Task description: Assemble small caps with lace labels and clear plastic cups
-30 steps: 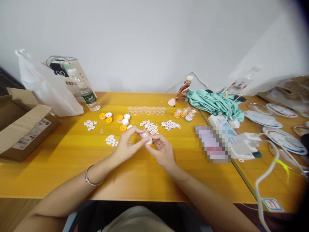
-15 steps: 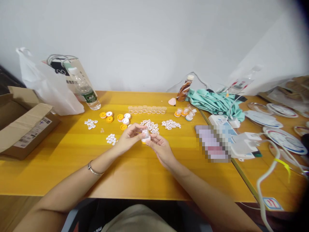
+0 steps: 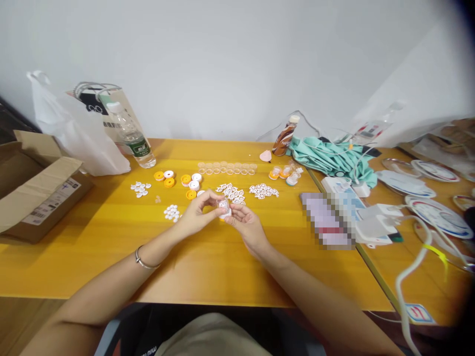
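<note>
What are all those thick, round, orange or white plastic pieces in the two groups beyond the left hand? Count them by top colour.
Orange-topped thick round plastic pieces: 4
White-topped thick round plastic pieces: 4, one partly hidden by the left hand
Total visible: 8

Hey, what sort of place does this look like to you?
Probably an indoor tabletop workspace: a yellow-brown wood-look table against a plain pale wall, with small white openwork plastic pieces laid out in separate piles.
</note>
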`<act>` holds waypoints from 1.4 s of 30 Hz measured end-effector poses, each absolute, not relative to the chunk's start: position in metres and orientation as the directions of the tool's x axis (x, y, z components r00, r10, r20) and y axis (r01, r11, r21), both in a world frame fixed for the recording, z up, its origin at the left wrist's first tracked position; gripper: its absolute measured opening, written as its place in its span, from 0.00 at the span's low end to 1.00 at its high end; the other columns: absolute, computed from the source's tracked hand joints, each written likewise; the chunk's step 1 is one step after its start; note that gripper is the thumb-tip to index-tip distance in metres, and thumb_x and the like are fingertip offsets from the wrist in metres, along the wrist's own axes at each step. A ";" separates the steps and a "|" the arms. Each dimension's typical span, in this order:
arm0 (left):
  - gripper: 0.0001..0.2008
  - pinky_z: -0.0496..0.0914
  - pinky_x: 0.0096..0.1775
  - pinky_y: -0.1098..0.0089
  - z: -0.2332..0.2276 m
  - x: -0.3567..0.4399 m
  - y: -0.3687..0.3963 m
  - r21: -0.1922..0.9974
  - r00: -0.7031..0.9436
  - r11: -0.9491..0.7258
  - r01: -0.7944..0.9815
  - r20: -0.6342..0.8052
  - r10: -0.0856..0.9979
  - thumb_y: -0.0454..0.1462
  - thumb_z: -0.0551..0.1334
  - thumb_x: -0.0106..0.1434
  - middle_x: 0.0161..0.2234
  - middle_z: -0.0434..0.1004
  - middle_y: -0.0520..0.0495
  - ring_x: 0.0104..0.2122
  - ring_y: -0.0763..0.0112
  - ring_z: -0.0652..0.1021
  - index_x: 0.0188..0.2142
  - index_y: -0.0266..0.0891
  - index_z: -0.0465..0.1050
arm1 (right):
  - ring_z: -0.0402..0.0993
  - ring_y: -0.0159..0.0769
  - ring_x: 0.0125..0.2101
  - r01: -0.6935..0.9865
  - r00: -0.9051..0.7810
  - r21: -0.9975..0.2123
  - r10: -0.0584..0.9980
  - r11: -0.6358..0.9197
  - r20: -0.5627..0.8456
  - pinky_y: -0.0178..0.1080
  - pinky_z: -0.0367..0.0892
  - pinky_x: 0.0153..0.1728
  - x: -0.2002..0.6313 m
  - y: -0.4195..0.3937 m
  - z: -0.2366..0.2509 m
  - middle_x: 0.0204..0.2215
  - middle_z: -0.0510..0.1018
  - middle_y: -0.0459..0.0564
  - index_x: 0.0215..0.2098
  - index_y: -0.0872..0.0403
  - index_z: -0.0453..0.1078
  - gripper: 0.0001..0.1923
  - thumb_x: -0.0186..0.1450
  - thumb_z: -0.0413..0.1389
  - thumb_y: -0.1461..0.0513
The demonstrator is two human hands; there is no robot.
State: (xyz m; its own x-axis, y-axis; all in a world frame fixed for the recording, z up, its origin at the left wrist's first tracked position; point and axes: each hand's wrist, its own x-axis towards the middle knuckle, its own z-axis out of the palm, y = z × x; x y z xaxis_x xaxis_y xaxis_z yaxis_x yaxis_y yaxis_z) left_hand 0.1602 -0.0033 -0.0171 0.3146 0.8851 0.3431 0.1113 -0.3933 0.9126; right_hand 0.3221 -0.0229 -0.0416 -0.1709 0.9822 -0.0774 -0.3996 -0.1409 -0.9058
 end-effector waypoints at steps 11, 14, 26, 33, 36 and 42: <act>0.12 0.70 0.45 0.64 -0.027 0.145 -0.008 0.893 0.455 -0.406 0.195 0.285 0.844 0.38 0.62 0.60 0.41 0.74 0.43 0.41 0.67 0.76 0.43 0.37 0.70 | 0.75 0.31 0.36 -0.308 -0.352 -0.908 0.921 -0.283 -0.168 0.41 0.65 0.48 0.320 -0.024 -0.046 0.33 0.79 0.44 0.35 0.52 0.72 0.17 0.46 0.67 0.62; 0.12 0.70 0.42 0.66 -0.028 0.148 -0.010 0.889 0.374 -0.407 0.208 0.312 0.873 0.39 0.64 0.58 0.38 0.75 0.44 0.37 0.69 0.76 0.41 0.37 0.69 | 0.75 0.31 0.36 -0.302 -0.401 -0.890 0.892 -0.343 -0.208 0.41 0.65 0.48 0.322 -0.023 -0.043 0.34 0.79 0.45 0.35 0.52 0.73 0.17 0.47 0.67 0.61; 0.19 0.66 0.41 0.67 -0.026 0.158 -0.023 0.759 0.153 -0.487 0.432 0.470 0.869 0.38 0.64 0.57 0.36 0.70 0.47 0.35 0.69 0.71 0.48 0.41 0.66 | 0.76 0.32 0.32 -0.208 -0.311 -0.968 0.948 -0.141 -0.071 0.41 0.69 0.44 0.320 -0.023 -0.044 0.31 0.80 0.45 0.35 0.52 0.74 0.16 0.47 0.66 0.60; 0.12 0.67 0.40 0.68 -0.015 0.140 -0.008 0.859 0.210 -0.414 0.303 0.364 0.908 0.39 0.61 0.59 0.36 0.72 0.47 0.35 0.70 0.73 0.43 0.39 0.68 | 0.76 0.30 0.31 -0.292 -0.254 -0.934 0.958 -0.208 -0.134 0.37 0.69 0.42 0.324 -0.020 -0.043 0.31 0.80 0.43 0.35 0.51 0.73 0.17 0.46 0.67 0.62; 0.10 0.67 0.37 0.69 -0.019 0.133 -0.004 0.812 0.394 -0.386 0.438 0.212 0.894 0.38 0.61 0.59 0.34 0.73 0.47 0.34 0.70 0.73 0.39 0.38 0.69 | 0.74 0.28 0.25 -0.347 -0.278 -0.894 0.942 -0.283 -0.190 0.35 0.69 0.35 0.327 -0.019 -0.041 0.25 0.79 0.42 0.36 0.51 0.72 0.19 0.46 0.67 0.61; 0.06 0.67 0.36 0.67 -0.024 0.130 -0.005 0.679 0.531 -0.446 0.583 0.097 0.842 0.36 0.59 0.59 0.32 0.72 0.48 0.31 0.70 0.73 0.36 0.38 0.68 | 0.71 0.24 0.22 -0.421 -0.313 -0.838 0.923 -0.347 -0.225 0.31 0.67 0.30 0.331 -0.019 -0.030 0.25 0.78 0.42 0.34 0.54 0.74 0.16 0.46 0.67 0.62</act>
